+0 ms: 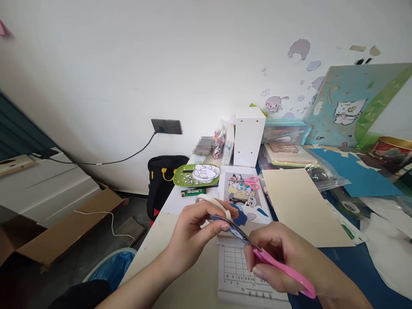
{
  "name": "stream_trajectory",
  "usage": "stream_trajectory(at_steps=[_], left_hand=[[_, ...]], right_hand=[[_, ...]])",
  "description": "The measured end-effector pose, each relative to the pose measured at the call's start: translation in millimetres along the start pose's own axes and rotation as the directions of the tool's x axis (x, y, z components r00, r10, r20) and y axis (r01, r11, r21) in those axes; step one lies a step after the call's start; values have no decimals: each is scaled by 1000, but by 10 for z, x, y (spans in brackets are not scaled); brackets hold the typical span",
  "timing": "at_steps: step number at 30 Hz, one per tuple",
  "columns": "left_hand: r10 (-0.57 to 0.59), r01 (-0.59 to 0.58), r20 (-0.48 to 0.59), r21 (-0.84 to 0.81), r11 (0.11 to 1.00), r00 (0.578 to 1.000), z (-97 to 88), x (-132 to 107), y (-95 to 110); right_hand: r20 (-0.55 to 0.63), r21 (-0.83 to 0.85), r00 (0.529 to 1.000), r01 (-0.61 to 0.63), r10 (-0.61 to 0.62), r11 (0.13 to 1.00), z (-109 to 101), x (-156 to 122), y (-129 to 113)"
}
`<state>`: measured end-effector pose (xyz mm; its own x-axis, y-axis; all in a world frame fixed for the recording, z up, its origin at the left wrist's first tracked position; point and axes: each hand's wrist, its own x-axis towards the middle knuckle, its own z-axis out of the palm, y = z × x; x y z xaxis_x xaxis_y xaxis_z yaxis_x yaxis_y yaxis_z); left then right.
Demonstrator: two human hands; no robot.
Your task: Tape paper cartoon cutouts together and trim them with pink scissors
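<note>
My right hand is closed around pink-handled scissors, whose blades point left and up toward my other hand. My left hand pinches a small blue paper piece at the blades, with a curled white strip looping over its fingers. How far the blades are apart is hard to make out. Just beyond the hands lies a cartoon picture sheet with a second pair of pink scissors on it. Blue paper cutouts rest at its lower end. Beneath the hands is a white gridded board.
A green tray holds a white cartoon cutout, with a green box cutter in front. To the right are a cream sheet, blue paper and a tape roll. A white box stands behind.
</note>
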<state>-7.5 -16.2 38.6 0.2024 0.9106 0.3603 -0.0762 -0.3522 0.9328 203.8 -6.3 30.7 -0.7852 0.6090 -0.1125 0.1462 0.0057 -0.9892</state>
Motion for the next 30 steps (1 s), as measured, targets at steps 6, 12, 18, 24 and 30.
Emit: stream_trajectory(at_steps=[6, 12, 18, 24, 30], left_hand=[[-5, 6, -6, 15, 1000, 1000, -4, 9, 13], [-26, 26, 11, 12, 1000, 1000, 3, 6, 17], [-38, 38, 8, 20, 999, 999, -1, 26, -7], [-25, 18, 50, 133, 991, 998, 1, 32, -28], [-35, 26, 54, 169, 985, 998, 15, 36, -34]], right_hand=[[0, -3, 999, -52, 52, 999, 16, -9, -144], [-35, -55, 993, -118, 116, 992, -5, -25, -164], [-64, -28, 992, -114, 112, 993, -19, -23, -78], [-94, 138, 984, -138, 152, 981, -50, -65, -201], [-352, 106, 936, 63, -21, 992, -244, -101, -84]])
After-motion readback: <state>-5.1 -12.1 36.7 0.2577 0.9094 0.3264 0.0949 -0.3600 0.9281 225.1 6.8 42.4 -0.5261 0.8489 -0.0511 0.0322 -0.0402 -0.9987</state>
